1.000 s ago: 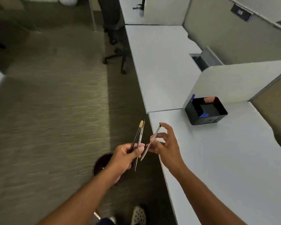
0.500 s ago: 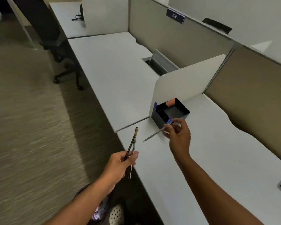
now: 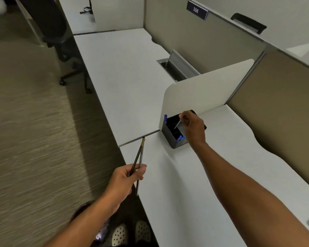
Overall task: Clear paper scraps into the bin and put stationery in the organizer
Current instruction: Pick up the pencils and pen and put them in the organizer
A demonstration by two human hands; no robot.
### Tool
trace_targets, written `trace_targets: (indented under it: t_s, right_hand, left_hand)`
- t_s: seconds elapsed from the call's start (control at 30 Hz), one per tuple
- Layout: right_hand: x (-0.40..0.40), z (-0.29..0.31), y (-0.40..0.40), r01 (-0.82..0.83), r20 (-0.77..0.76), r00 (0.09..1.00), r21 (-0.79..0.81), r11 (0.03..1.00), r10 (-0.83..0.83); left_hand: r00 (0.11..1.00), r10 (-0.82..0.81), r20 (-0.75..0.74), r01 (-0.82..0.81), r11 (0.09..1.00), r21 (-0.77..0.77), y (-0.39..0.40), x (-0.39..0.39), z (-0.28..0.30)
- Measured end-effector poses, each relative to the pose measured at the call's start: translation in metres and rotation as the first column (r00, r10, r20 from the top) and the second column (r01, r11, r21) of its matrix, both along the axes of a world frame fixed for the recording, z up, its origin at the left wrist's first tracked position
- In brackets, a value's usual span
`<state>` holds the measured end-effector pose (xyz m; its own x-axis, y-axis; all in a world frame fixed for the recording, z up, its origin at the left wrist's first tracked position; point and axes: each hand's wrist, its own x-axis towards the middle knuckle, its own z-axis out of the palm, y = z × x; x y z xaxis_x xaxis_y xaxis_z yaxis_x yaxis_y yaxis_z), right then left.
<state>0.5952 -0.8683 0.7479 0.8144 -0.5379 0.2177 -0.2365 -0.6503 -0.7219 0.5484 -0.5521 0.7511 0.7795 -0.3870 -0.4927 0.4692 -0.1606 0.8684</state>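
Pinching a thin silver pen (image 3: 177,124) over the black organizer (image 3: 169,135), the right hand (image 3: 194,128) points its tip down into a compartment. The organizer sits on the white worktop (image 3: 194,175) against a divider panel (image 3: 207,90). The left hand (image 3: 126,177) grips two pencils (image 3: 138,157) by the worktop's edge, above a bin (image 3: 84,209) on the floor.

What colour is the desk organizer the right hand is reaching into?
Black. The organizer shows it best in the head view, the only one, with blue pen caps sticking out.
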Motion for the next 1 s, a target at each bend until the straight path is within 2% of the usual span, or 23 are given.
trace_targets:
  t_s: [0.2,0.37,0.43,0.5,0.57,0.6,0.67,0.73,0.77,0.8,0.83,0.9,1.0]
  right_hand:
    - [0.011,-0.028,-0.010,-0.113,-0.220,0.972,-0.125,0.986,0.084]
    - [0.009,-0.052,-0.017,-0.195,-0.358,0.921,-0.083,0.977,0.154]
    - [0.008,-0.050,-0.018,-0.130,-0.309,0.943,0.005,0.991,0.125]
    - [0.000,-0.037,-0.013,0.010,-0.111,0.994,0.120,0.993,0.003]
    - [-0.016,-0.018,0.004,0.154,0.084,0.981,0.210,0.965,-0.175]
    - [-0.026,-0.011,0.015,0.163,0.127,0.972,0.252,0.954,-0.200]
    - [-0.045,-0.005,0.041,0.008,0.123,0.990,0.444,0.896,-0.070]
    - [-0.063,0.001,0.067,-0.167,0.057,0.982,0.691,0.703,0.178]
    - [-0.070,0.003,0.074,-0.209,0.050,0.963,0.764,0.611,0.266]
    - [-0.074,0.002,0.078,-0.231,0.053,0.948,0.789,0.569,0.312]
    - [-0.076,0.003,0.080,-0.247,0.062,0.944,0.786,0.567,0.325]
    - [-0.076,0.005,0.078,-0.244,0.052,0.949,0.743,0.624,0.310]
    - [-0.069,0.010,0.065,-0.203,0.085,0.974,0.745,0.635,0.210]
  left_hand:
    - [0.998,0.056,-0.002,-0.056,0.998,0.033,-0.004,-0.001,-0.004]
    - [0.999,0.041,0.011,-0.042,0.997,0.072,-0.010,-0.001,-0.007]
    - [0.999,0.030,0.034,-0.033,0.993,0.110,-0.013,0.004,-0.009]
    - [0.998,0.022,0.062,-0.030,0.990,0.139,-0.017,0.010,-0.011]
    - [0.995,0.001,0.099,-0.015,0.989,0.149,-0.023,0.014,-0.012]
    - [0.993,-0.019,0.116,0.002,0.988,0.152,-0.027,0.015,-0.011]
    - [0.989,-0.069,0.130,0.050,0.988,0.148,-0.035,0.018,-0.008]
    - [0.981,-0.132,0.139,0.110,0.982,0.152,-0.044,0.019,-0.006]
    - [0.976,-0.163,0.143,0.139,0.977,0.159,-0.048,0.019,-0.005]
    - [0.970,-0.192,0.147,0.167,0.972,0.166,-0.051,0.019,-0.005]
    - [0.965,-0.219,0.147,0.193,0.966,0.171,-0.055,0.018,-0.006]
    - [0.957,-0.261,0.126,0.236,0.954,0.182,-0.061,0.016,-0.004]
    - [0.963,-0.239,0.126,0.210,0.956,0.207,-0.066,0.014,-0.002]
